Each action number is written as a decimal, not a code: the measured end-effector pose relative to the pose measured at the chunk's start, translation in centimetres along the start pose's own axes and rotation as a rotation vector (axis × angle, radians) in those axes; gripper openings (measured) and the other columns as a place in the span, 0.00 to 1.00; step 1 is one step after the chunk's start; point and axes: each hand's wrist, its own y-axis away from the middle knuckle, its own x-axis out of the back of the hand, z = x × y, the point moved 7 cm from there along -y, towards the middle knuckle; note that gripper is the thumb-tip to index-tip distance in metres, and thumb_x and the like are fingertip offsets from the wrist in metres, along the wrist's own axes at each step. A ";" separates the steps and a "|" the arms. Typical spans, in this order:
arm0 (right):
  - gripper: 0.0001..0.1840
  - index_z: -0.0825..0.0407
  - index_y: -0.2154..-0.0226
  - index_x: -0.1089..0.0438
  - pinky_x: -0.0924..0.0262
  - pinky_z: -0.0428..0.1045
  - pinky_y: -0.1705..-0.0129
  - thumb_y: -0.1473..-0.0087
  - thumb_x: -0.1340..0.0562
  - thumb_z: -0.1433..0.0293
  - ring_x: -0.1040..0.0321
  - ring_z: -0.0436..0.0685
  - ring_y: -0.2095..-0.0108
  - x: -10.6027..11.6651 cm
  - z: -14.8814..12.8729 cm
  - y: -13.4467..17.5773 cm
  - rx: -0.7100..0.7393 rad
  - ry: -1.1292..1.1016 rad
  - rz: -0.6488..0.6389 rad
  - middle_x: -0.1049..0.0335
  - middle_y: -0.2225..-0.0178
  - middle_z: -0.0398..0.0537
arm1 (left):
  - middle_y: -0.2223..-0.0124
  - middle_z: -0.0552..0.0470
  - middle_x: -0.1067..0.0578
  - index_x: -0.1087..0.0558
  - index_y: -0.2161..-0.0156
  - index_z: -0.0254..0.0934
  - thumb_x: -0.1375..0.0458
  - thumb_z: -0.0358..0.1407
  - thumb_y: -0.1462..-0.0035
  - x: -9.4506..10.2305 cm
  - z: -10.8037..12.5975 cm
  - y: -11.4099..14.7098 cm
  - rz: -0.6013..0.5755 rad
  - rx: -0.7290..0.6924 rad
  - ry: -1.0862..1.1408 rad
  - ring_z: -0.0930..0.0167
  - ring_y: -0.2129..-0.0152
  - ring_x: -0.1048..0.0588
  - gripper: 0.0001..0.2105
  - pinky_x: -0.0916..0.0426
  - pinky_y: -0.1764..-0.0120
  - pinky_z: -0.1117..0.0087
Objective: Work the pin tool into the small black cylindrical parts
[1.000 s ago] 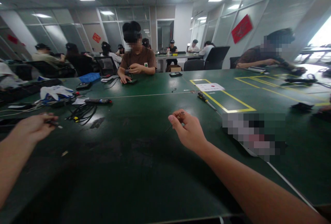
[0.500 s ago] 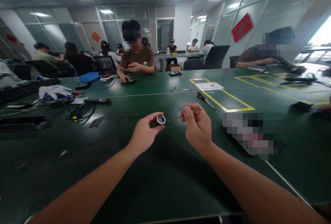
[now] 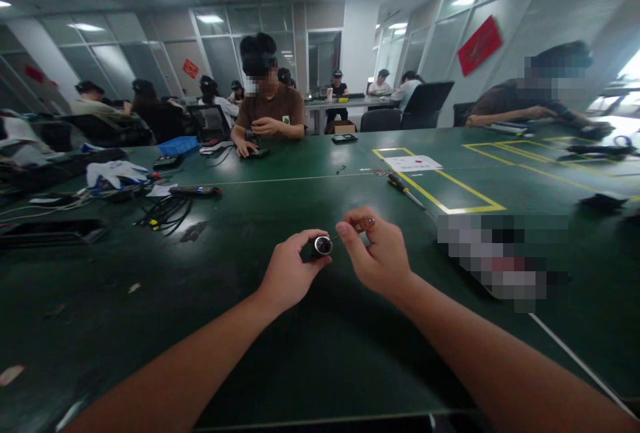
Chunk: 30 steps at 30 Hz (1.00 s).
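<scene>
My left hand [image 3: 293, 268] pinches a short dark cylinder [image 3: 323, 246] between thumb and fingers. Its open end, ringed in silver, faces me, and the inside looks dark. In my right hand [image 3: 383, 250], closed fingers grip a thin-shafted metal tool [image 3: 337, 237]. A shiny, see-through-looking end of it shows above the fingers, but its exact kind is unclear. The shaft points left and its tip is at the cylinder's silver rim; whether it touches or sits inside I cannot tell. Both hands are held above the green table [image 3: 320, 360].
A yellow-and-black screwdriver [image 3: 406, 190] lies beyond my right hand, near a blurred-out object [image 3: 493, 263]. To the left are black cables [image 3: 167, 213], a pen-shaped tool [image 3: 195, 191], white gloves [image 3: 116, 173] and a blue basket [image 3: 179, 146]. A co-worker [image 3: 270, 110] sits opposite.
My right hand has moved the tool left, closing the gap to the cylinder's rim. The cylinder is turned slightly and sits a little lower and further right in view; the view has shifted slightly.
</scene>
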 end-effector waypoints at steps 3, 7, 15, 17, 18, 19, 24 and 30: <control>0.08 0.50 0.67 0.33 0.44 0.46 0.71 0.35 0.41 0.66 0.34 0.50 0.76 -0.5 0.1 0.0 -0.012 -0.011 -0.048 0.32 0.76 0.41 | 0.52 0.54 0.19 0.23 0.51 0.44 0.32 0.28 0.47 -0.1 -0.4 0.0 -0.008 0.017 0.012 0.64 0.55 0.21 0.19 0.28 0.50 0.61; 0.08 0.50 0.67 0.32 0.44 0.46 0.71 0.35 0.41 0.66 0.34 0.51 0.76 -0.7 0.4 0.1 -0.040 -0.023 -0.077 0.31 0.75 0.41 | 0.52 0.54 0.19 0.23 0.51 0.44 0.33 0.26 0.48 0.0 -0.7 -0.2 -0.001 0.033 0.029 0.64 0.55 0.21 0.19 0.28 0.50 0.62; 0.08 0.50 0.66 0.33 0.42 0.46 0.69 0.35 0.41 0.66 0.33 0.51 0.74 -0.9 0.3 0.2 -0.013 -0.026 -0.078 0.31 0.74 0.42 | 0.53 0.54 0.19 0.23 0.52 0.43 0.32 0.27 0.48 0.2 -0.8 -0.3 0.018 0.018 0.033 0.65 0.55 0.21 0.17 0.29 0.51 0.63; 0.08 0.50 0.66 0.33 0.43 0.46 0.69 0.35 0.41 0.66 0.33 0.51 0.74 -0.9 0.3 0.2 -0.016 -0.018 -0.074 0.31 0.75 0.41 | 0.54 0.54 0.19 0.22 0.53 0.44 0.32 0.28 0.48 0.3 -0.8 -0.3 0.023 0.009 -0.011 0.65 0.56 0.22 0.18 0.29 0.51 0.62; 0.08 0.50 0.66 0.33 0.43 0.46 0.69 0.35 0.41 0.66 0.33 0.51 0.75 -0.9 0.3 0.2 -0.017 -0.016 -0.071 0.32 0.75 0.41 | 0.54 0.54 0.19 0.22 0.53 0.45 0.31 0.28 0.49 0.3 -0.9 -0.2 0.027 0.006 -0.036 0.65 0.57 0.22 0.18 0.29 0.51 0.62; 0.08 0.50 0.67 0.33 0.43 0.46 0.70 0.35 0.41 0.66 0.33 0.51 0.75 -0.9 0.3 0.2 -0.015 -0.017 -0.070 0.32 0.75 0.41 | 0.54 0.53 0.20 0.22 0.53 0.45 0.32 0.28 0.49 0.4 -0.9 -0.2 0.033 0.002 -0.056 0.65 0.57 0.22 0.18 0.29 0.51 0.61; 0.07 0.50 0.66 0.33 0.43 0.46 0.70 0.35 0.40 0.67 0.34 0.50 0.75 -1.0 0.2 0.3 0.006 -0.043 -0.080 0.30 0.74 0.41 | 0.54 0.53 0.20 0.23 0.54 0.44 0.31 0.27 0.49 0.8 -0.9 -0.3 0.065 -0.022 -0.066 0.65 0.56 0.22 0.17 0.30 0.51 0.61; 0.06 0.50 0.65 0.33 0.42 0.46 0.69 0.35 0.40 0.67 0.32 0.51 0.74 -1.2 0.3 0.4 0.006 -0.053 -0.096 0.29 0.72 0.42 | 0.55 0.54 0.20 0.24 0.54 0.44 0.30 0.27 0.50 1.0 -0.9 -0.4 0.090 -0.023 -0.069 0.64 0.57 0.22 0.18 0.30 0.52 0.61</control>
